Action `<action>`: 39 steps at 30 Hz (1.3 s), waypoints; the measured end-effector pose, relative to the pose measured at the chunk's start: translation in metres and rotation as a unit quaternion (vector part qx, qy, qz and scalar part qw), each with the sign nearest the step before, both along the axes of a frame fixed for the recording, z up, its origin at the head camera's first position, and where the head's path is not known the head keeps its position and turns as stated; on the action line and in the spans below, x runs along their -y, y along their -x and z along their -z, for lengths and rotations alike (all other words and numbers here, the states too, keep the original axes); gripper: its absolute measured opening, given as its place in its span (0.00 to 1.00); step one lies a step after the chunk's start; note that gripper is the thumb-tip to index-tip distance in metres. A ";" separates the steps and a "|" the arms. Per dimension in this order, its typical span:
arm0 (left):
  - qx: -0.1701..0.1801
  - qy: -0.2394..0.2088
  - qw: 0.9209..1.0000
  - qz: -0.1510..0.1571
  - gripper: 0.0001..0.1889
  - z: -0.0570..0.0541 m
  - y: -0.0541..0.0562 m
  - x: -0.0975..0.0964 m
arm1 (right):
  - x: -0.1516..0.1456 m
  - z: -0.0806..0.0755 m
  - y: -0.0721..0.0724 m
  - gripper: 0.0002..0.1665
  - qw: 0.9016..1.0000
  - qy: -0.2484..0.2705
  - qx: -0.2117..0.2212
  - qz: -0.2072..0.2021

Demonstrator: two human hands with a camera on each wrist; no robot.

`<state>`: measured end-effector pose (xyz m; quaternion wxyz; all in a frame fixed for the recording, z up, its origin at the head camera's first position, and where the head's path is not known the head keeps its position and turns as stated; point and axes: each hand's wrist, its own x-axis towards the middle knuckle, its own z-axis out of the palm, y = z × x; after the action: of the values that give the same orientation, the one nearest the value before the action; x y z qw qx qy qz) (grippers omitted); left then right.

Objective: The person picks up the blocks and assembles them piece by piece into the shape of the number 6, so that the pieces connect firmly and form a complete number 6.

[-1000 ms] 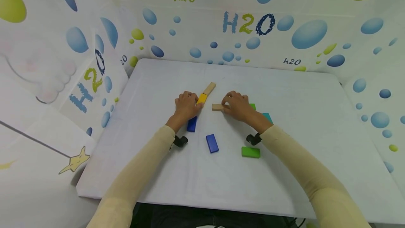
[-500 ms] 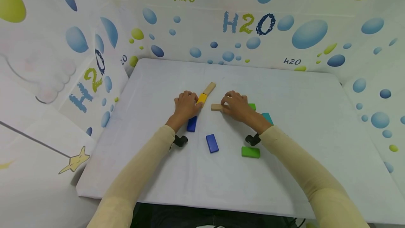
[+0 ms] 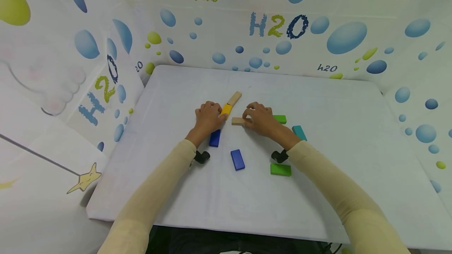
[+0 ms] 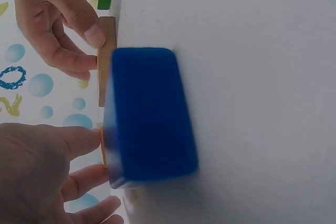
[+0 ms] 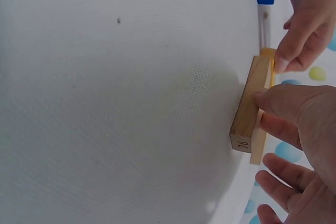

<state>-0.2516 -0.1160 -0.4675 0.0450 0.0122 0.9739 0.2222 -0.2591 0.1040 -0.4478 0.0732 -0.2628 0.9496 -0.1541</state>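
In the head view my left hand [image 3: 208, 117] pinches a yellow block [image 3: 226, 109] at its near end, thumb on one side and fingers on the other. A plain wooden block [image 3: 234, 98] continues from the yellow block's far end, lying at a slant. Another plain wooden block [image 3: 238, 121] is held between the thumb and index finger of my right hand [image 3: 260, 118], its left end close to the yellow block. The right wrist view shows dark printed marks on the end of this held block [image 5: 248, 103]. A blue block [image 3: 214, 138] lies just below my left hand.
Nearer the body lie a second blue block [image 3: 237, 160] and a green block [image 3: 280, 169]. Another green block [image 3: 280, 119] is partly behind my right hand, with a teal block [image 3: 299, 132] beside the right wrist. A white cloth [image 3: 339, 191] covers the table.
My right hand has moved a little to the left with the plain wooden block, bringing it nearer the yellow one. The left hand has stayed in place.
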 end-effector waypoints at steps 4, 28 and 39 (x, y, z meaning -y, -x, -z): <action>0.000 0.003 1.000 0.002 0.19 0.000 0.000 0.000 | 0.001 0.001 0.001 0.15 1.000 0.003 0.003 -0.004; -0.001 0.003 1.000 0.007 0.19 -0.001 -0.002 -0.002 | 0.010 0.007 0.001 0.14 1.000 0.009 0.003 -0.010; 0.000 0.002 1.000 0.007 0.19 -0.001 -0.003 -0.001 | 0.012 0.006 0.000 0.15 1.000 0.011 0.004 -0.014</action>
<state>-0.2491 -0.1150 -0.4662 0.0471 0.0192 0.9742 0.2199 -0.2594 0.0924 -0.4541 0.0759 -0.2764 0.9438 -0.1646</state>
